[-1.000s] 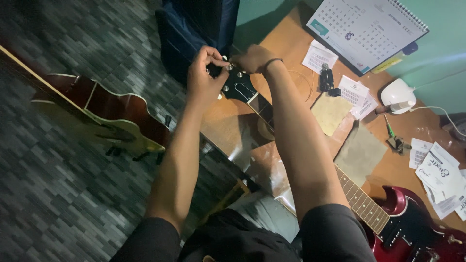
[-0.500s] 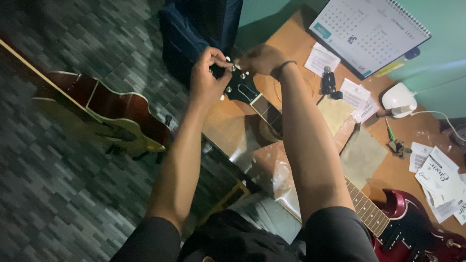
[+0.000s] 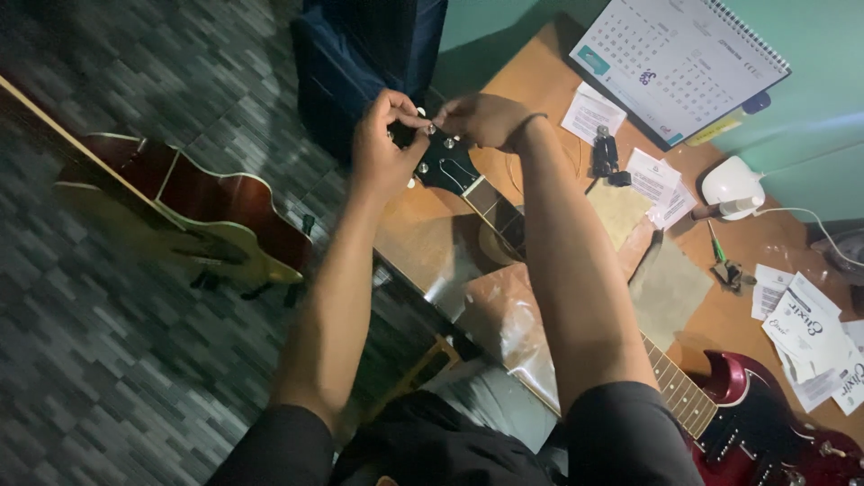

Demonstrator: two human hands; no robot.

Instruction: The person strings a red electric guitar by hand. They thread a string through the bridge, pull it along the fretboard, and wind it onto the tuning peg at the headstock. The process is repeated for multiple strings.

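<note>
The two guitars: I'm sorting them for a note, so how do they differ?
The red guitar lies flat on the desk, its black headstock between both hands; the brown guitar sits on the floor, untouched. The red one is solid and dark red, the brown one cream-edged. Both have long necks.

I have both arms extended forward and away from my body, bare forearms running roughly parallel, dark sleeves covering the upper arms at the bottom of the view. My left hand (image 3: 382, 144) is raised with the wrist bent slightly, its fingers curled and the thumb and fingertips pinched together. My right hand (image 3: 481, 119) sits just beside it, knuckles up, fingers curled inward toward the left hand, a thin band at the wrist.
</note>
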